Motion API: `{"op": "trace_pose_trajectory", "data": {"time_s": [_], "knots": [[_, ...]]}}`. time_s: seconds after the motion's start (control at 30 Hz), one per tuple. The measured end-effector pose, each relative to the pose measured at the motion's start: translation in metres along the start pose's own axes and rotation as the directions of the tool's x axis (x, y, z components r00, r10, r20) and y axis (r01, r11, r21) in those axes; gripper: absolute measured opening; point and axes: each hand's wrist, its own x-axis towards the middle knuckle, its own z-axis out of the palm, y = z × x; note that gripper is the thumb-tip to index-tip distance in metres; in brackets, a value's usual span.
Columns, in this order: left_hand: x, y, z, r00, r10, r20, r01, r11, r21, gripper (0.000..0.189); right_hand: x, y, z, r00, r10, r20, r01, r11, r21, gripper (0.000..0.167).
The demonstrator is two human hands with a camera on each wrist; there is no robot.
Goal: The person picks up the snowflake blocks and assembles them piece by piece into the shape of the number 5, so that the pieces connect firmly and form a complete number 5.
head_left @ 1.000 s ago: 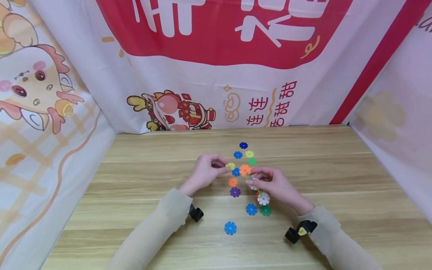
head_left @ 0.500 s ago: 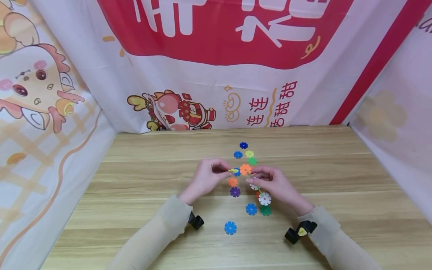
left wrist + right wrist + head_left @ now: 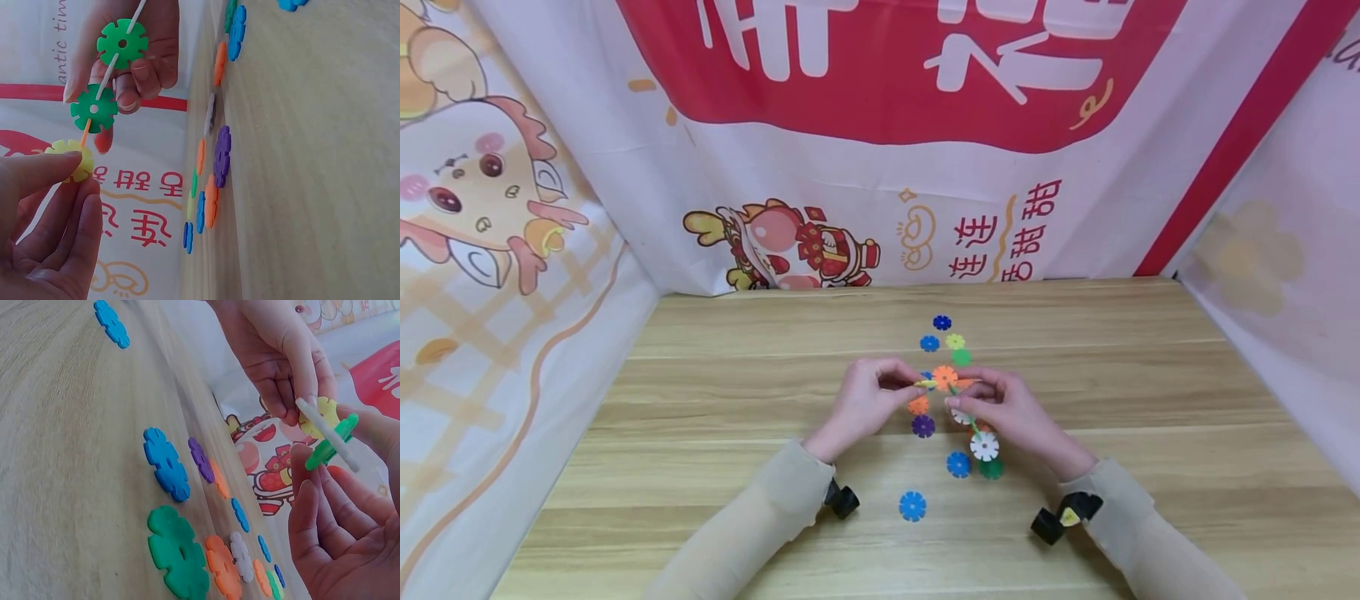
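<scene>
In the head view my left hand (image 3: 867, 402) pinches a yellow notched plastic disc (image 3: 85, 166) between thumb and fingers. My right hand (image 3: 1013, 412) holds a chain of slotted-together discs above the table. The chain includes an orange disc (image 3: 944, 377), two green discs, one of them a green disc (image 3: 122, 44) near the top of the left wrist view, and a white disc (image 3: 984, 446) at its near end. The yellow disc meets the orange disc's edge; whether their slots interlock I cannot tell. My right fingers partly hide behind the chain in the left wrist view.
Several loose discs lie on the wooden table (image 3: 715, 467): a purple disc (image 3: 923, 426), a blue disc (image 3: 912, 506) near the front, a dark blue disc (image 3: 942, 322) at the back, and others under the hands. A printed cloth (image 3: 820, 167) hangs behind.
My left hand has moved slightly right and down, bringing the yellow disc against the chain's orange disc. The yellow disc has turned from face-on to edge-on. My right hand has barely moved.
</scene>
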Motion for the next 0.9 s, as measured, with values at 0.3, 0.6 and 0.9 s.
{"op": "trace_pose_trajectory", "data": {"time_s": [0.3,0.6,0.9], "knots": [[0.0007,-0.0025,0.0031,1.0,0.008,-0.019,-0.008,1.0,0.004,0.013,-0.001,0.0014,0.0025,1.0,-0.021,0.017,0.02,0.999,0.036,0.039],[-0.0003,-0.0022,0.0054,1.0,0.024,-0.015,-0.023,0.999,0.029,0.013,0.0004,-0.0007,0.0044,1.0,0.015,-0.007,-0.014,0.994,0.106,0.043],[-0.0032,0.0009,0.0057,0.999,0.039,-0.005,-0.039,0.999,0.018,0.013,0.0006,-0.0013,0.003,0.999,0.021,-0.034,-0.018,0.997,0.081,0.036]]}}
